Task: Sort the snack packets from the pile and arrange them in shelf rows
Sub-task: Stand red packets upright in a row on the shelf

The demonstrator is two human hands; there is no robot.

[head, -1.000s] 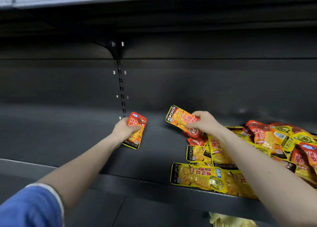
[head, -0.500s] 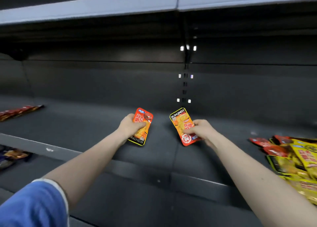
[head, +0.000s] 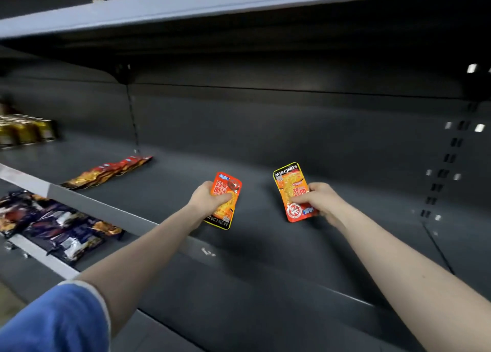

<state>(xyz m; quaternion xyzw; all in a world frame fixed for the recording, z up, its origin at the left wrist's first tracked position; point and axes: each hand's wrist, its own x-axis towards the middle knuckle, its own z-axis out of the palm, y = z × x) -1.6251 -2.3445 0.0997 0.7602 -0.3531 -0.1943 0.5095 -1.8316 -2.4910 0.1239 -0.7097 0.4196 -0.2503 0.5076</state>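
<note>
Two flat snack packets are in our grip above the dark shelf point(head: 345, 240): our left hand point(head: 210, 201) curls around the orange packet point(head: 225, 200), our right hand point(head: 316, 201) pinches the yellow-topped packet point(head: 292, 191). Both look light, thin and slippery, so we judge mid-edge holds safest. Each long axis runs away from us, KONCHEW end nearest on the left, farthest on the right.
</note>
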